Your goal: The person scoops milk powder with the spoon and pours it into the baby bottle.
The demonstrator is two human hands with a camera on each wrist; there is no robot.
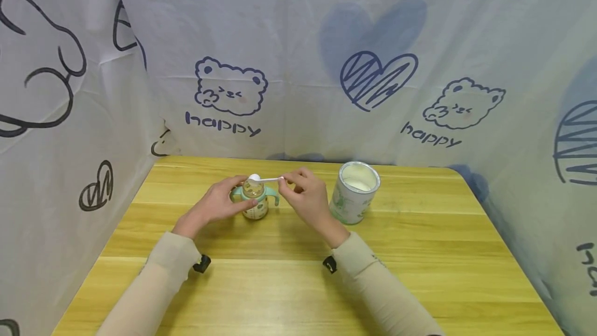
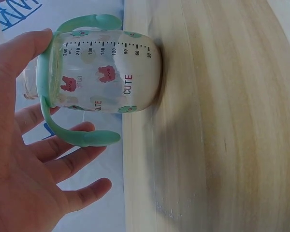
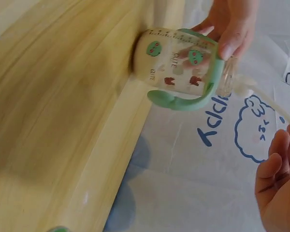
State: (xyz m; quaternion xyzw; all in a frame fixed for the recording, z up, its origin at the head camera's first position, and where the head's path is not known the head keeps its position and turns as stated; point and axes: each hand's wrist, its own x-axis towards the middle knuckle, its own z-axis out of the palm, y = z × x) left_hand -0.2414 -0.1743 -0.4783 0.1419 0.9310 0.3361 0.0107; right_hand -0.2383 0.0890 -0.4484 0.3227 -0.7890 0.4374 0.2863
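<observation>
A clear baby bottle (image 1: 255, 211) with a green two-handled collar stands upright on the table, its mouth uncovered. My left hand (image 1: 215, 202) holds it round the collar with thumb and forefinger, the other fingers spread behind one handle (image 2: 82, 137). Pale contents lie in the bottom of the bottle (image 2: 106, 72), beside the lowest scale marks. My right hand (image 1: 309, 198) pinches the end of a white measuring spoon (image 1: 270, 179) between thumb and fingers. In the right wrist view, the spoon (image 3: 268, 99) has its bowl right at the bottle's mouth.
An open can (image 1: 353, 198) of whitish powder stands on the wooden table (image 1: 261, 294), right of my right hand. A printed cloth (image 1: 298, 118) hangs behind the table's back edge and along both sides. Some white specks (image 2: 169, 210) lie on the wood.
</observation>
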